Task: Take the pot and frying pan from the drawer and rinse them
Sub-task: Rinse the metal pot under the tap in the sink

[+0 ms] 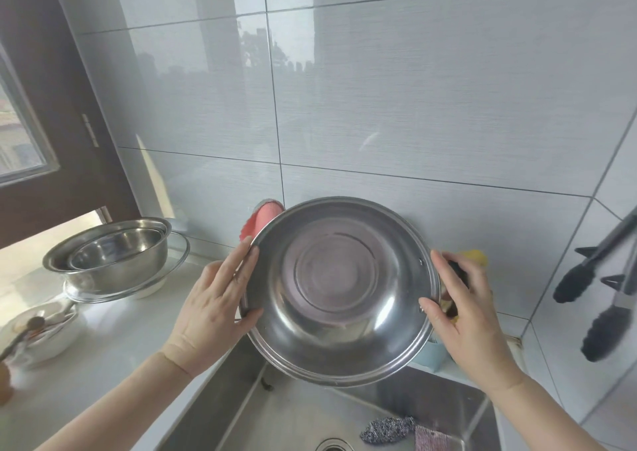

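Note:
A stainless steel pot [339, 292] is tilted up over the sink [293, 412], its shiny inside turned toward me. My left hand [215, 309] grips its left rim, thumb inside and fingers along the edge. My right hand [465, 312] grips the right rim at a dark side handle [460, 273]. No frying pan shows in this view.
Stacked steel bowls [113, 257] stand on the counter at the left, with a white dish of utensils [41, 330] nearer me. A pink cloth [263, 221] and a yellow item [477, 257] sit behind the pot. Black tongs [596, 278] hang at the right. Scrubbers [387, 430] lie in the sink.

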